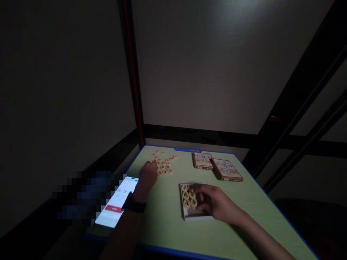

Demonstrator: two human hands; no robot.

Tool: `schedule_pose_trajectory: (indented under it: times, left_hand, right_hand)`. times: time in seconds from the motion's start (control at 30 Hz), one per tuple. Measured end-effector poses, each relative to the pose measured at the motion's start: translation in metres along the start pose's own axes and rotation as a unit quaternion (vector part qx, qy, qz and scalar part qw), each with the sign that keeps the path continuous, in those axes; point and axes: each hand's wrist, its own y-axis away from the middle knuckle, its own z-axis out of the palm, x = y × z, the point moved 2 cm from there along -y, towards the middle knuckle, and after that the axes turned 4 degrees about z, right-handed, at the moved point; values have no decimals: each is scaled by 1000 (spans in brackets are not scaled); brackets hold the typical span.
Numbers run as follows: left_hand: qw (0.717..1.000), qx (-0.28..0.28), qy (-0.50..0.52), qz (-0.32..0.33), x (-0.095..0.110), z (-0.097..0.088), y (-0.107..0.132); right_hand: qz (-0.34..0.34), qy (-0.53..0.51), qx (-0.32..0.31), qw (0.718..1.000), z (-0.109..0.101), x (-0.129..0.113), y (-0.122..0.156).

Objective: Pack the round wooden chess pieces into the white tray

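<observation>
My left hand (148, 177), a dark band on its wrist, is at the near left edge of a loose group of round Chinese chess pieces (163, 167). Its fingers are curled in, and whatever they hold is hidden. Most pieces there bear red characters; a few look dark. My right hand (217, 203) is over a shallow white box (196, 215). Its thumb and index finger are apart, and the index fingertip touches a black-marked piece (191, 188) at the far side. Two columns of black-marked pieces (187, 203) lie in the box's left part; its right part is partly covered by my hand.
Two flat printed boxes (202, 159) (227, 169) lie at the table's far right, nearly touching. A lit phone (115, 202) showing a timer lies at the left edge, partly behind my left wrist. The pale green table (168, 231) has a blue rim; walls stand behind it.
</observation>
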Motion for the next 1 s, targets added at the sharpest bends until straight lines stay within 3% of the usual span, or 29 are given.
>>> schedule_pose_trajectory:
  times: [0.2, 0.4, 0.63, 1.0]
  left_hand:
    - [1000, -11, -9, -4, -4, -1, -1]
    - [999, -15, 16, 34, -9, 3, -9]
    - [1000, -15, 14, 20, -5, 7, -10]
    - [999, 37, -15, 27, 4, 17, -11]
  right_hand:
    - [30, -87, 10, 996, -4, 5, 0]
    - [61, -168, 25, 983, -6, 8, -1]
    - [66, -152, 40, 985, -4, 13, -1]
    - [58, -126, 32, 990, -4, 11, -1]
